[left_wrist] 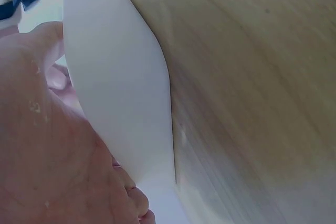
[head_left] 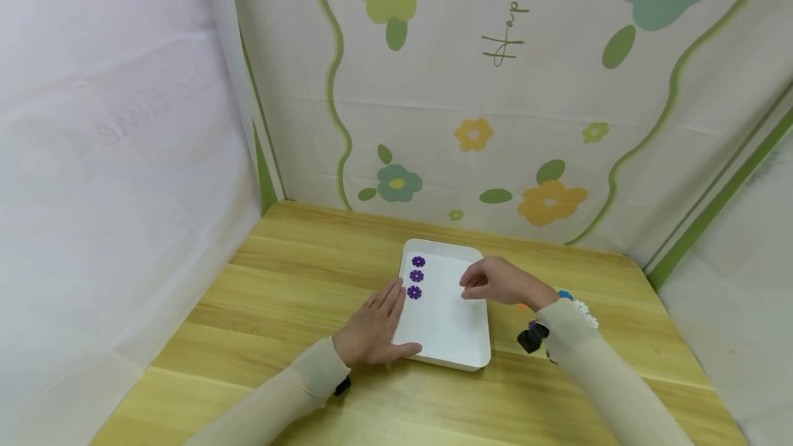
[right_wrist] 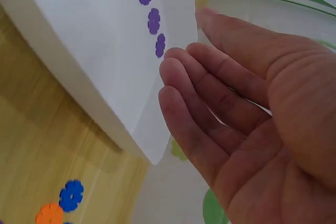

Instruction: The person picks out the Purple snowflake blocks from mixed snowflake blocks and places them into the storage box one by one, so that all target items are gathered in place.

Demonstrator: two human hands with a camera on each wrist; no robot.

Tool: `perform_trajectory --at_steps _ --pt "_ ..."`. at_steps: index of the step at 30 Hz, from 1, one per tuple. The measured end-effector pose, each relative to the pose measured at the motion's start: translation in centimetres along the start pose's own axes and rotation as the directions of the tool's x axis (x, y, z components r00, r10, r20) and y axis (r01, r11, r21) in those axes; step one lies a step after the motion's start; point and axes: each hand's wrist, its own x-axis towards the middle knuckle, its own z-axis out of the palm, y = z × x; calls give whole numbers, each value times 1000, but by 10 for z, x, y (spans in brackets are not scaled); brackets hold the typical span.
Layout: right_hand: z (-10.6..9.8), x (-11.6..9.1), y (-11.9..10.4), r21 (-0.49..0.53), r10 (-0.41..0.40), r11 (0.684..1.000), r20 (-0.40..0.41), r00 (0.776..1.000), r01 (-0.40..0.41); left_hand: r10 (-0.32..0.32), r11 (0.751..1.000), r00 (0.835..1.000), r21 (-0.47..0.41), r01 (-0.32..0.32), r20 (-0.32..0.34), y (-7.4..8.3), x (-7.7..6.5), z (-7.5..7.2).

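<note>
At the far left a pale cloth wall (head_left: 118, 157) drops to the edge of the wooden table (head_left: 260, 294). The left sleeve (head_left: 291, 380) comes in from the near edge, a black wrist device (head_left: 343, 385) partly showing under its cuff, and leads to the left hand (head_left: 374, 325). That hand lies flat, its fingers straight and close together along the left rim of the white tray (head_left: 445, 329), the thumb held out wide across the near left corner. The left wrist view shows the palm side against the tray's outer wall.

Inside the tray, along its left side, three purple flower pieces (head_left: 416, 276) lie in a row running away from the person; the nearest one is just beside the left fingertips, and all three are well apart from the right hand (head_left: 495, 281). The right hand hangs over the tray's right side, fingers loosely bent, thumb apart from the index finger, with nothing visible between them.

Right of the tray, partly hidden by the right forearm, more flower pieces lie on the table: an orange piece (right_wrist: 50, 214) touching or just beside a blue piece (right_wrist: 71, 195), I cannot tell which, then white pieces (head_left: 580, 306) farther right, beside the right sleeve (head_left: 601, 363)
</note>
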Motion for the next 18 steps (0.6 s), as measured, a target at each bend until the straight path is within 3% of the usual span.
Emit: perform_trajectory --at_steps 9,18 --pt "-22 -61 15 -125 -36 992 -15 999 34 18 1000 1000 -20 -17 21 4 -4 -11" --pt "-16 -98 48 -289 -48 956 0 999 46 16 1000 1000 -21 -15 26 6 -7 -16"
